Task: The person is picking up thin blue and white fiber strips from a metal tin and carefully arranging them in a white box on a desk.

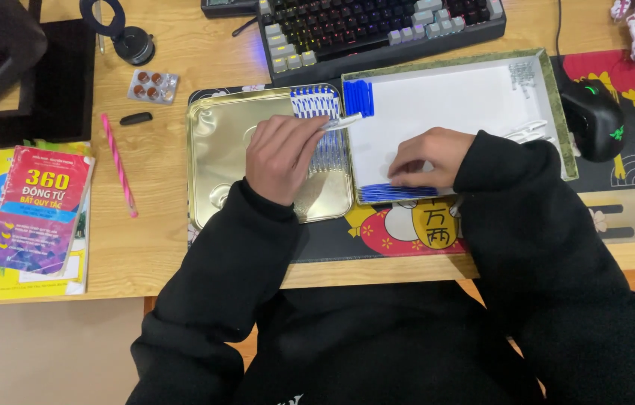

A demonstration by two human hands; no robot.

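My left hand (281,154) rests over a shallow gold metal tin lid (216,142) and grips a small white plastic pick (343,120) that points right. Under and beyond that hand lies a row of blue and white picks (315,101). My right hand (430,156) lies in a white-lined tray (467,97), fingers curled down onto a row of blue picks (396,193) at the tray's front edge. A short stack of blue picks (358,97) lies at the tray's back left corner. Several white picks (527,131) lie by my right wrist.
A keyboard (377,30) sits behind the tray, a black mouse (593,118) to its right on a patterned desk mat (632,187). On the left are a pink striped pen (118,161), a pill blister (152,85), a small black cap (136,118) and stacked books (36,214).
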